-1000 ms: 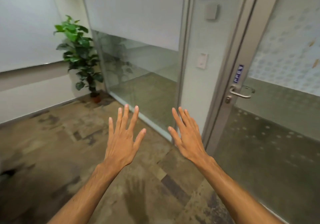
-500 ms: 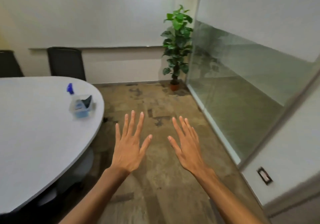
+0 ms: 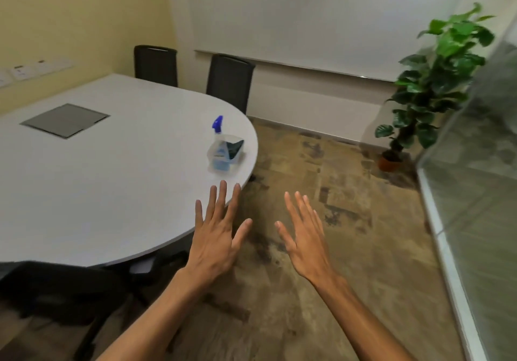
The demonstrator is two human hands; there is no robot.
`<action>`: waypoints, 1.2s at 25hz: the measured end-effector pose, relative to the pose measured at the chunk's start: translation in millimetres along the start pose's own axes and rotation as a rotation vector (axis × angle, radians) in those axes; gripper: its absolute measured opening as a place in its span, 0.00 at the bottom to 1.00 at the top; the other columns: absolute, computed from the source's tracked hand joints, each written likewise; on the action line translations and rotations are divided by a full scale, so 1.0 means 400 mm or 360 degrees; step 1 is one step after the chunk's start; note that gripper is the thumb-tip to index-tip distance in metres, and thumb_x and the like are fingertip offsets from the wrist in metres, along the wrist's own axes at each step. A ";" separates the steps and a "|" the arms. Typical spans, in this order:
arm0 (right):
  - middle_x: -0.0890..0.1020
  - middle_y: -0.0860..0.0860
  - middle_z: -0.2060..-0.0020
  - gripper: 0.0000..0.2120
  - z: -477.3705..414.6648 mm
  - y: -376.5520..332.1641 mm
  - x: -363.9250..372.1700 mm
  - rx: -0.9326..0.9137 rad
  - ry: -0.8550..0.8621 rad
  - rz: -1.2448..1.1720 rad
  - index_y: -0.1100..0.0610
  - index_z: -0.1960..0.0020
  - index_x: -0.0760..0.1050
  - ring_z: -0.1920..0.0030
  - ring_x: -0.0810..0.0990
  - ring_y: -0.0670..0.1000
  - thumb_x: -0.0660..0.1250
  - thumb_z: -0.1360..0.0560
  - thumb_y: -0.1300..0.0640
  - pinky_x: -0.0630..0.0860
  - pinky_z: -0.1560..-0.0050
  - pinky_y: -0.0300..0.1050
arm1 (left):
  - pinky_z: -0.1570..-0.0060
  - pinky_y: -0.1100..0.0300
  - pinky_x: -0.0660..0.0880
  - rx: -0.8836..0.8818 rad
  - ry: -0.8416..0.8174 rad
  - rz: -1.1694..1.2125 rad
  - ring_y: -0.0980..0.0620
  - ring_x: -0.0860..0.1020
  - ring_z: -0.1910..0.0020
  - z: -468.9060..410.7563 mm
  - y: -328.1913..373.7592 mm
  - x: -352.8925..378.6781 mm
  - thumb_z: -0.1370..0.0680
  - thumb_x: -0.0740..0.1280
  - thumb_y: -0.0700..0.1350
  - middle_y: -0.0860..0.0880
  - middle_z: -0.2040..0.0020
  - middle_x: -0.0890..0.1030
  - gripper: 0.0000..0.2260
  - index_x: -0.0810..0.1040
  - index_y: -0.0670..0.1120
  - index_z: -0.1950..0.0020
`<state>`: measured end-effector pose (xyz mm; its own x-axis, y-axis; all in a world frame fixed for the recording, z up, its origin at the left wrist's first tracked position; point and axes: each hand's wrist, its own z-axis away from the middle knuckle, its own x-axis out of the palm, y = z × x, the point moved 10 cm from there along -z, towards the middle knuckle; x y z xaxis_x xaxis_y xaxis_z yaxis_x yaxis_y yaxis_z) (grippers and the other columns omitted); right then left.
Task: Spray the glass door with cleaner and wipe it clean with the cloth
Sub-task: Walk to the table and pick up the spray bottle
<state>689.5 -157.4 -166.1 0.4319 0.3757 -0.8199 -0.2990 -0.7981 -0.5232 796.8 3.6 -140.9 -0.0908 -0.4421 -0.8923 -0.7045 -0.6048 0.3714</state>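
On your far left a yellow wall (image 3: 70,11) carries a row of pale sockets (image 3: 19,72). In front of it a big white table (image 3: 84,192) with a rounded end fills the left half of your view, with a grey square hatch (image 3: 65,120) set flush in its top. A dark chair (image 3: 56,285) stands low at the table's near edge, blurred, and two more dark chairs (image 3: 155,65) are pushed in on the far side, against the back wall. Near the table's rounded right end, just inside the rim, you have the spray bottle (image 3: 218,151). It stands upright, with a blue trigger head and pale blue liquid inside. It sits in a small clear tub (image 3: 237,158), and tucked beside it on the right in the same tub is a dark folded piece that looks like the cloth (image 3: 235,147). Your left hand (image 3: 215,237) is just short of the tub, back up, fingers straight and spread, grasping nothing. Its fingertips lie over the table's rim, and you cannot tell whether they touch it. Your right hand (image 3: 305,237) is just beside it, apart from it, over the mottled brown floor (image 3: 349,220). Its fingers are also straight and loose, its palm is turned a little inward, and it holds nothing. Farther right a leafy green plant (image 3: 436,81) stands in a small orange pot (image 3: 390,162) in the corner. Along your right edge runs a glass wall (image 3: 481,165) with a pale sill at its foot.
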 end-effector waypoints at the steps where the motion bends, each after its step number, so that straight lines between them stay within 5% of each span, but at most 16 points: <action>1: 0.45 0.44 0.17 0.31 -0.035 -0.011 0.018 -0.0034 -0.0027 -0.0025 0.39 0.17 0.44 0.18 0.38 0.44 0.52 0.16 0.37 0.43 0.17 0.53 | 0.21 0.40 0.37 -0.0042 0.0011 -0.0010 0.53 0.31 0.20 -0.014 -0.024 -0.003 0.19 0.46 0.66 0.55 0.20 0.31 0.32 0.32 0.61 0.21; 9: 0.45 0.45 0.17 0.33 -0.349 -0.090 0.183 -0.0179 -0.0169 -0.0146 0.41 0.17 0.45 0.18 0.39 0.45 0.51 0.19 0.37 0.41 0.18 0.53 | 0.20 0.46 0.35 -0.0305 0.0066 -0.0065 0.55 0.32 0.20 -0.202 -0.248 0.028 0.22 0.42 0.69 0.55 0.19 0.33 0.34 0.38 0.59 0.19; 14: 0.47 0.44 0.17 0.34 -0.567 -0.103 0.293 -0.0068 -0.0246 -0.0149 0.42 0.17 0.48 0.18 0.45 0.46 0.61 0.17 0.41 0.40 0.24 0.48 | 0.20 0.50 0.46 -0.0518 0.0004 0.0061 0.49 0.50 0.18 -0.385 -0.393 0.051 0.19 0.53 0.64 0.51 0.17 0.48 0.32 0.50 0.56 0.18; 19: 0.58 0.46 0.18 0.31 -0.754 -0.103 0.399 0.0109 -0.0374 -0.0232 0.44 0.18 0.56 0.18 0.58 0.52 0.63 0.17 0.45 0.55 0.20 0.52 | 0.23 0.48 0.64 -0.0545 -0.0185 0.0138 0.47 0.62 0.21 -0.549 -0.508 0.090 0.18 0.56 0.59 0.50 0.18 0.57 0.30 0.52 0.54 0.18; 26: 0.67 0.50 0.23 0.28 -0.959 -0.087 0.529 0.0261 -0.0347 -0.0453 0.49 0.22 0.64 0.24 0.68 0.53 0.69 0.19 0.52 0.69 0.26 0.49 | 0.24 0.47 0.64 -0.0604 -0.0325 0.0175 0.46 0.63 0.21 -0.702 -0.615 0.161 0.18 0.56 0.58 0.49 0.18 0.57 0.30 0.51 0.52 0.18; 30: 0.67 0.52 0.25 0.31 -1.079 -0.052 0.605 0.0416 -0.0325 -0.0671 0.52 0.22 0.63 0.26 0.70 0.52 0.72 0.21 0.56 0.71 0.37 0.36 | 0.23 0.48 0.63 -0.0657 -0.0373 0.0177 0.46 0.61 0.20 -0.782 -0.674 0.207 0.17 0.57 0.56 0.49 0.17 0.55 0.31 0.48 0.52 0.18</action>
<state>1167.7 -253.2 -253.3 0.3939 0.7431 -0.5410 -0.3485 -0.4239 -0.8360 1199.3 -77.1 -234.7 -0.3389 -0.3866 -0.8577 -0.3481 -0.7954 0.4961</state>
